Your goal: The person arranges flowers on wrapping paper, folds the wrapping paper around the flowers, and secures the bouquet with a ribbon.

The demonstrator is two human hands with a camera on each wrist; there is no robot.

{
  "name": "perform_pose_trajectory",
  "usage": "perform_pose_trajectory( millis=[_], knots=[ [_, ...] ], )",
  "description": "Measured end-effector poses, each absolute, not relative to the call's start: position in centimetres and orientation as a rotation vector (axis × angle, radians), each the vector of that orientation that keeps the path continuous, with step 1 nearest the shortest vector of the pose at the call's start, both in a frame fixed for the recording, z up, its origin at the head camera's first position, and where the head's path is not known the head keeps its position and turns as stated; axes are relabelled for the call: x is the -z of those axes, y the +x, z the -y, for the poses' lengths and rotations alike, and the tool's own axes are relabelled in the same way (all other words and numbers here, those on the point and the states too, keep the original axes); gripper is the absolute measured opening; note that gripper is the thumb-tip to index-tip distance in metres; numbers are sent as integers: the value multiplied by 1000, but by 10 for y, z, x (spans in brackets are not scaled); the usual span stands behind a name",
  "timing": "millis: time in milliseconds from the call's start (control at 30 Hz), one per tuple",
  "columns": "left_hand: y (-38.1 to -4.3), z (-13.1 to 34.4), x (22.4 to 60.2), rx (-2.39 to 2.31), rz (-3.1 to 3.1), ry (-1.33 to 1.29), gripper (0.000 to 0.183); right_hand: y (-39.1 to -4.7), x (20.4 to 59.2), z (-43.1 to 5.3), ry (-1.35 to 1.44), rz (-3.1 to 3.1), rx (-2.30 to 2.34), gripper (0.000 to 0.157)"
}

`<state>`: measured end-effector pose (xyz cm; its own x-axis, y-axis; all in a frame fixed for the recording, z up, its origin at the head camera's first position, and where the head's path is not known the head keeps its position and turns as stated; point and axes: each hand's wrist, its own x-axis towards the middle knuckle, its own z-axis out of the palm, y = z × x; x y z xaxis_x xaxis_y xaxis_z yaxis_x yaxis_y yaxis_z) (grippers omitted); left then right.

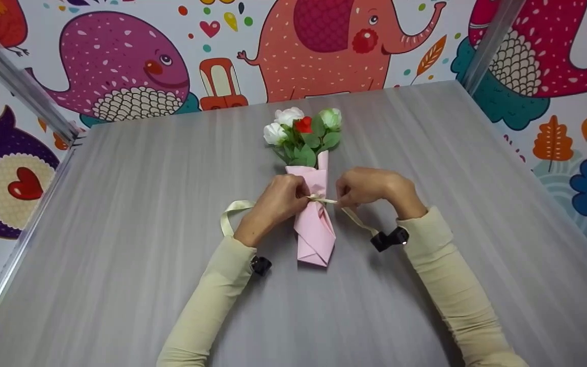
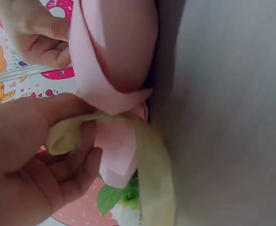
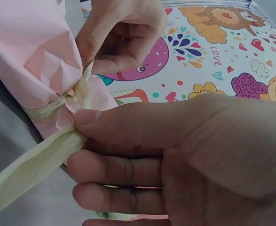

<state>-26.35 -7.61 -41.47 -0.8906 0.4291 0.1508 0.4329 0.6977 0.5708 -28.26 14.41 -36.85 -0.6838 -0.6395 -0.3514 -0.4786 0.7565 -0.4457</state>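
A small bouquet wrapped in pink paper (image 1: 315, 244) lies on the table, its flowers pointing away from me. White roses (image 1: 275, 133), a red bloom (image 1: 304, 125) and a greenish-white one (image 1: 331, 118) stand out above green leaves. A cream ribbon (image 3: 46, 111) goes around the paper's waist, with a knot or crossing at the front. My left hand (image 1: 277, 201) pinches the ribbon beside the knot; in the left wrist view a ribbon loop (image 2: 65, 136) shows at its fingers. On the other side, my right hand (image 1: 372, 187) pinches the ribbon between thumb and fingers, its tail (image 3: 29, 165) hanging past.
The grey wood-grain table (image 1: 145, 168) extends around the bouquet. Cartoon-printed panels (image 1: 130, 61) stand at the back and both sides, joined by metal posts (image 1: 492, 46). One ribbon end (image 1: 228, 216) curls beside the left forearm. Small black cameras (image 1: 389, 239) sit at both wrists.
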Motion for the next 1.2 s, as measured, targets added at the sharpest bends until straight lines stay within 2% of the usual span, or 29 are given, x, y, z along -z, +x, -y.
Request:
perform_pose_trajectory(
  millis=[333, 700, 1200],
  knots=[
    [-263, 81, 421, 949, 2795, -752, 5, -286, 372, -134, -808, -2645, 705, 16],
    [-262, 82, 426, 904, 2726, -824, 4, -290, 396, -117, -925, -2656, 975, 20],
    [-262, 85, 428, 899, 2721, -874, 10, -288, 404, -105, -855, -2547, 1011, 17]
  ],
)
